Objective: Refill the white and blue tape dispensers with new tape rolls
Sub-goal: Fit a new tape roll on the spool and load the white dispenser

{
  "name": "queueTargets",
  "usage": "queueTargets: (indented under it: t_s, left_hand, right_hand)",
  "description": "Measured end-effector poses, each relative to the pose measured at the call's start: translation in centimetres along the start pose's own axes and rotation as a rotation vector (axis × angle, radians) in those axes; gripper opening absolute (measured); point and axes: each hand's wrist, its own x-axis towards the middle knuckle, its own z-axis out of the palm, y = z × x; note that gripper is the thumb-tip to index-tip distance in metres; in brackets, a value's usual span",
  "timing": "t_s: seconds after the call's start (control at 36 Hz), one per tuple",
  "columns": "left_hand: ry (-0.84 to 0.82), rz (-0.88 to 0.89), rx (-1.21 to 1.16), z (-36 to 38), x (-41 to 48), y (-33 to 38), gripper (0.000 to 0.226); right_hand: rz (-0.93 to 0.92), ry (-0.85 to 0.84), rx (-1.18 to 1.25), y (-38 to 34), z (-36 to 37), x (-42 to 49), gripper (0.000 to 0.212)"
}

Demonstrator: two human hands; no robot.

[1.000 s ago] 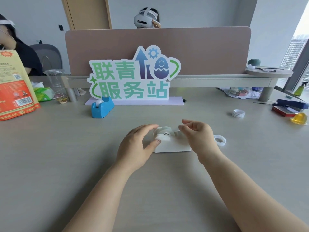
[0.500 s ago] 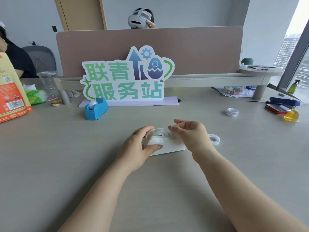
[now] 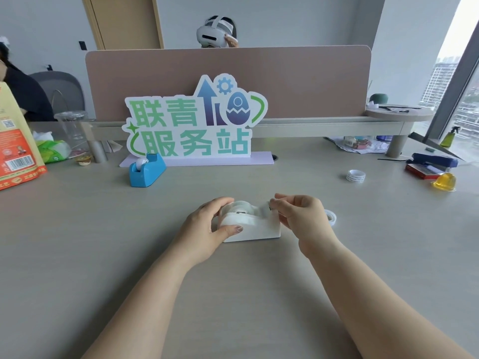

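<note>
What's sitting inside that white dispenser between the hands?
A clear tape roll sits in the white dispenser. The left hand covers its rear; the right hand hides much of the cutter end.

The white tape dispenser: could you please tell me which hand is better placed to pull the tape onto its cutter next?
Probably the right. The right hand pinches the tape end at the cutter end of the white dispenser; the left hand grips its roll side, steadying it.
</note>
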Motion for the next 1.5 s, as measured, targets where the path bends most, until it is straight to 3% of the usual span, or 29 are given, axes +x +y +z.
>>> queueTargets:
  t_s: [0.19,0.78,1.25,1.36,1.5]
  left_hand:
    - [-0.02,-0.013,-0.042,-0.1,0.0,-0.3,0.056]
    - [-0.03,-0.029,-0.1,0.0,0.1,-1.0,0.059]
    - [-0.024,-0.033,-0.112,0.0,0.2,-1.2,0.06]
    - [-0.023,-0.033,-0.122,0.0,0.0,-1.2,0.055]
    - [-0.019,-0.046,-0.126,0.1,-0.1,-1.0,0.054]
  right_hand:
    - [0.056,-0.017,0.124,0.0,-0.4,0.1,0.013]
    - [0.057,-0.037,0.14,0.0,-0.9,0.0,0.017]
    - [0.072,-0.014,0.015,1.5,-0.8,0.4,0.019]
    - [0.078,-0.041,0.006,1.6,-0.8,0.4,0.009]
    - [0.112,-0.054,0.019,1.4,-1.0,0.4,0.015]
